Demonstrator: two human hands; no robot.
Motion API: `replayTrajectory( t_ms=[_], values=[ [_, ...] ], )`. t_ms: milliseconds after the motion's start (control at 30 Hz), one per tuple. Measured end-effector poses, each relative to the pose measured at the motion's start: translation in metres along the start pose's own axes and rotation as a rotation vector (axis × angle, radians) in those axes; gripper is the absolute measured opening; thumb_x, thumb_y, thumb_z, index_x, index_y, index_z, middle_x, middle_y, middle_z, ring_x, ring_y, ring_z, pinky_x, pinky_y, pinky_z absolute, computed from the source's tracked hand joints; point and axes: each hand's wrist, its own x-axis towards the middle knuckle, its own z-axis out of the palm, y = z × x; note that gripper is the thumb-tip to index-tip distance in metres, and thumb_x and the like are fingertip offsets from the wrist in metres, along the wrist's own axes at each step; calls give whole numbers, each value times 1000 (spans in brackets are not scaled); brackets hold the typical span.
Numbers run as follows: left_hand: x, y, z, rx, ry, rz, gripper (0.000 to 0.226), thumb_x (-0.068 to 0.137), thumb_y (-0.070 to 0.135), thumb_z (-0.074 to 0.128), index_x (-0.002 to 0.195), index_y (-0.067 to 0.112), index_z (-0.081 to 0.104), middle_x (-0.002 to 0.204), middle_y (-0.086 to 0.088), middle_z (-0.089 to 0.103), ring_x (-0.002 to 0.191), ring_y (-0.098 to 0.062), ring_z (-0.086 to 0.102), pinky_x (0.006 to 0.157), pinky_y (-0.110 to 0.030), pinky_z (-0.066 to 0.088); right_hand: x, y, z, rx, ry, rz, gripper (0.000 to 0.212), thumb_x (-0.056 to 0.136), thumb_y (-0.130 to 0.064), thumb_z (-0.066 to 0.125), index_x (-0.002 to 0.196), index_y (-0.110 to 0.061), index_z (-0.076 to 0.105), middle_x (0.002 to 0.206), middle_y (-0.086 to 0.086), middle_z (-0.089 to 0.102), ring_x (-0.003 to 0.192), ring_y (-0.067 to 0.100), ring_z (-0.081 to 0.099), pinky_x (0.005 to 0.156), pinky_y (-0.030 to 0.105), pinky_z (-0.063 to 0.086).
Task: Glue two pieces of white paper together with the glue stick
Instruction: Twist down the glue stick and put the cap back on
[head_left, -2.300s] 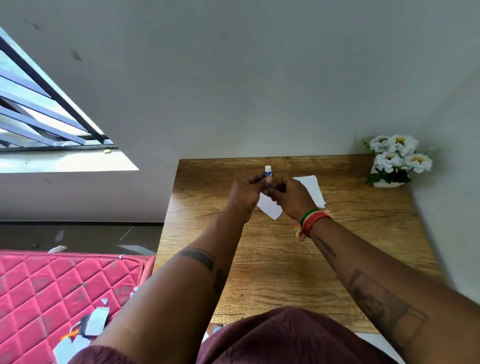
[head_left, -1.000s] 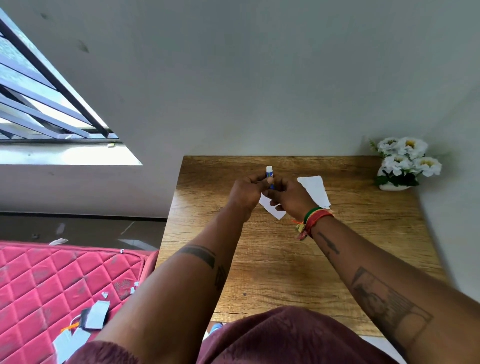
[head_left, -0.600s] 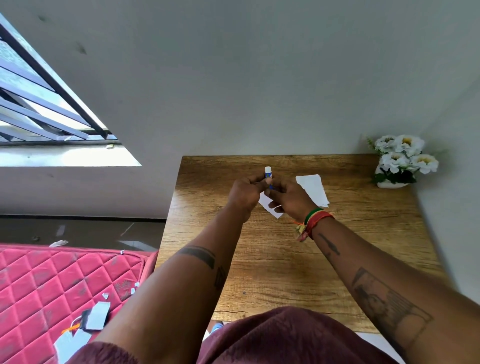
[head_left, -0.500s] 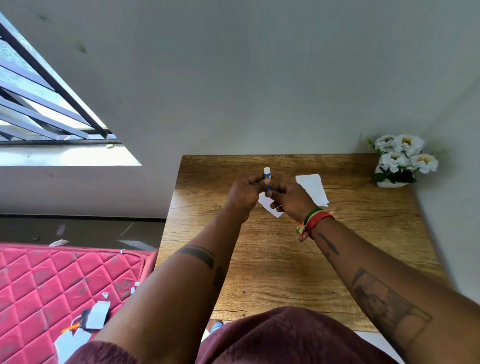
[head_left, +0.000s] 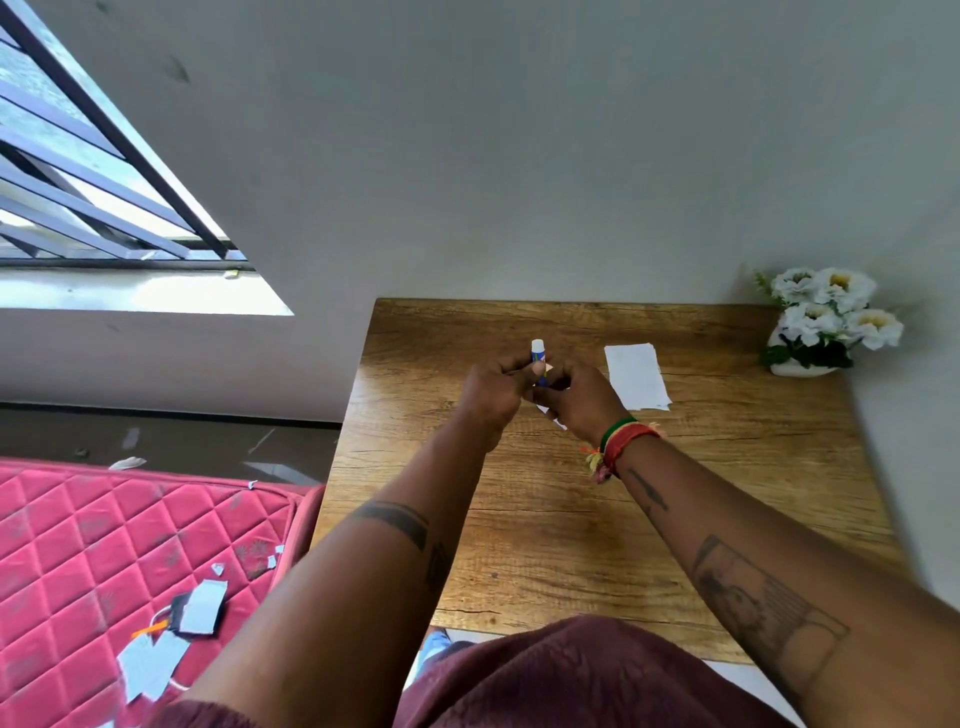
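Left hand (head_left: 493, 392) and right hand (head_left: 574, 400) both pinch the upright glue stick (head_left: 538, 358) above the wooden table (head_left: 571, 519), white paper (head_left: 636, 376) lies just right (a second piece mostly hidden beneath the hands)

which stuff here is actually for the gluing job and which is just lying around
For the job:
- glue stick, held between the left hand and right hand
- white paper flat on the table
- second paper piece, mostly hidden under the hands

Lying about:
- flower pot at the table's far right corner
- paper scraps on the pink mattress
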Motion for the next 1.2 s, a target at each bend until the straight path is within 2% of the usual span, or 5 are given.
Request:
replayTrajectory(
  t_ms=[233,600,767,1033,1200],
  values=[
    [-5,-21,-38,67,183,10,27,98,23,71,124,17,76,110,8,76,96,7,65,80,-15,46,16,11,30,-258,-2,-3,31,84,-23,78,113,-20,67,97,1,70,89,20,67,77,33,52],
    [-5,-49,-83,213,284,-120,32,96,27,74,127,20,74,113,7,72,103,-7,63,88,-25,46,48,6,91,-461,25,-55,45,84,-23,77,127,-20,63,120,7,67,109,27,64,91,41,54],
    [1,-50,-86,278,251,-152,34,96,27,72,129,21,73,127,4,72,107,-7,60,92,-26,49,58,8,97,-564,35,-69,23,88,-22,73,110,-20,69,117,7,67,103,26,64,83,35,52],
    [7,-41,-82,319,229,-118,30,96,29,72,126,22,75,117,6,75,107,-10,66,94,-29,53,62,1,79,379,-61,190,10,95,-10,66,102,-14,72,109,19,74,91,22,73,89,47,60],
    [9,-35,-75,370,235,-83,27,96,31,73,122,25,77,116,4,77,108,-12,68,99,-37,55,61,0,73,442,-111,178,14,95,-9,67,106,-11,74,106,18,75,100,30,74,91,51,58]
  ],
)
